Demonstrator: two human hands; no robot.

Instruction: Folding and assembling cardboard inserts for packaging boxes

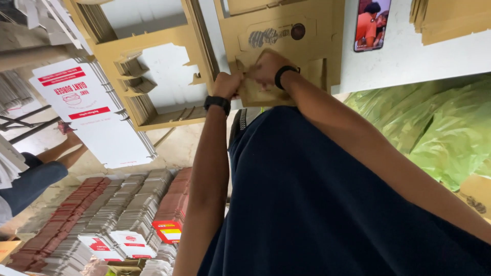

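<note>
Both my hands meet at the near edge of a brown die-cut cardboard sheet (286,33) lying on a white table (409,56). My left hand (227,84), with a black band on its wrist, is closed on the sheet's lower edge. My right hand (266,66), also wearing a black wristband, grips the same cardboard just beside it, and the knuckles of the two hands touch. A dark printed drawing shows on the sheet above my hands. My dark blue shirt fills the lower middle of the view.
A phone (372,23) with a lit screen lies on the table, with a brown cardboard stack (450,18) to its right. Punched-out cardboard frames (153,76) and white printed flat boxes (92,107) stand left. Stacked flat boxes (123,214) cover the floor. Green plastic sheeting (440,128) is right. Another person (30,174) crouches far left.
</note>
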